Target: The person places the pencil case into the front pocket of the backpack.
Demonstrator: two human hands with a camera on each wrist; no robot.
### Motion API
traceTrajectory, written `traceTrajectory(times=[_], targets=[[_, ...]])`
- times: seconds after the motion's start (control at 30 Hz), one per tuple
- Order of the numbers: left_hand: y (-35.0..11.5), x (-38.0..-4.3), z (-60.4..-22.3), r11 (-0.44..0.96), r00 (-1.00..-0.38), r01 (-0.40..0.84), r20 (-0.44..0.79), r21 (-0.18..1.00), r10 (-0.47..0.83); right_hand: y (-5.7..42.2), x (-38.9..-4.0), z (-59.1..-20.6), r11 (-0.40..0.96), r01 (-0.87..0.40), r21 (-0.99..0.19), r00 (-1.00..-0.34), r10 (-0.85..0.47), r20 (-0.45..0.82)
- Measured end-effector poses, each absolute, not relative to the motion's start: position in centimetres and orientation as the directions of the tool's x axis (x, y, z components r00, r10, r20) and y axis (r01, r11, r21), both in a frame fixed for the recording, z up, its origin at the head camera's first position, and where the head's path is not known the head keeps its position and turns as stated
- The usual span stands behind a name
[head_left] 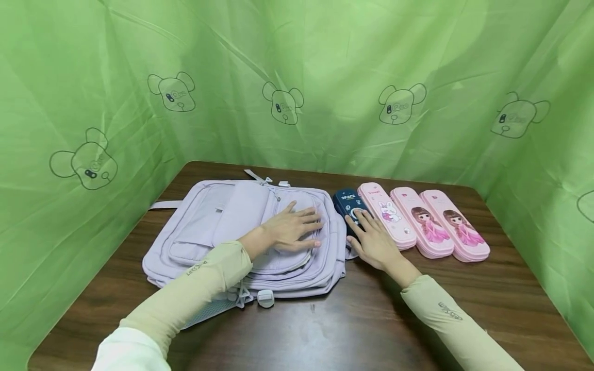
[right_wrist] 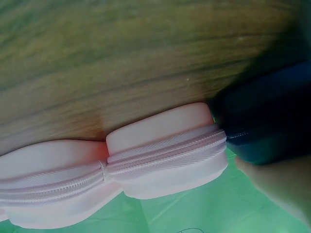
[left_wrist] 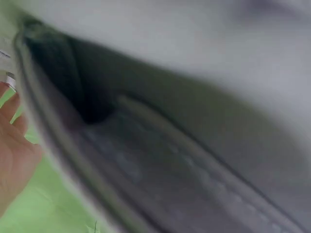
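Head view: at the frame's centre, the left hand [head_left: 290, 230] rests on the lilac backpack [head_left: 236, 216], grip spread wide, perhaps steadying it. Right of centre, the right hand [head_left: 375, 242] lies over the navy pencil case [head_left: 347, 204], grip uncurled, beside three pink cases [head_left: 415, 203] seemingly lined up for easy reach.

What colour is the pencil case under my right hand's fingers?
The pencil case is dark blue, clearest in the head view.

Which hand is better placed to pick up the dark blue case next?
The right hand, I'd say: its fingers lie over the dark blue case, while the left hand is over the backpack.
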State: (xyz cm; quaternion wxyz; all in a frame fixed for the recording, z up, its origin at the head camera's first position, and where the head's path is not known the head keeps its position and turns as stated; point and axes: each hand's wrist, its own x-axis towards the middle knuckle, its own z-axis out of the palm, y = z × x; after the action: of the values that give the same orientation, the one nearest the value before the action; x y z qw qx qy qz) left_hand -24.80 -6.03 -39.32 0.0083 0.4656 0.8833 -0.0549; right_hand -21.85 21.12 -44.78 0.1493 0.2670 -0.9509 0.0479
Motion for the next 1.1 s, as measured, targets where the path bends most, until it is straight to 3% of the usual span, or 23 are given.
traceTrajectory(times=[0.37,0.83,1.1], targets=[[-6.8,-25.0,-38.9,0.549,-0.554,0.831,-0.047,-0.086,0.831,20.8,-21.9,-44.6,0.853,-0.521,-0.021,-0.816,-0.491,0.306],[-8.2,-25.3,-36.5,0.475,-0.468,0.858,0.084,-0.197,0.88,20.7,-21.8,-44.7,0.853,-0.522,-0.026,-0.816,-0.49,0.306],[-10.1,-24.8,-35.5,0.471,-0.461,0.869,0.1,-0.153,0.882,21.0,-21.7,-44.8,0.853,-0.522,-0.029,-0.817,-0.49,0.304]])
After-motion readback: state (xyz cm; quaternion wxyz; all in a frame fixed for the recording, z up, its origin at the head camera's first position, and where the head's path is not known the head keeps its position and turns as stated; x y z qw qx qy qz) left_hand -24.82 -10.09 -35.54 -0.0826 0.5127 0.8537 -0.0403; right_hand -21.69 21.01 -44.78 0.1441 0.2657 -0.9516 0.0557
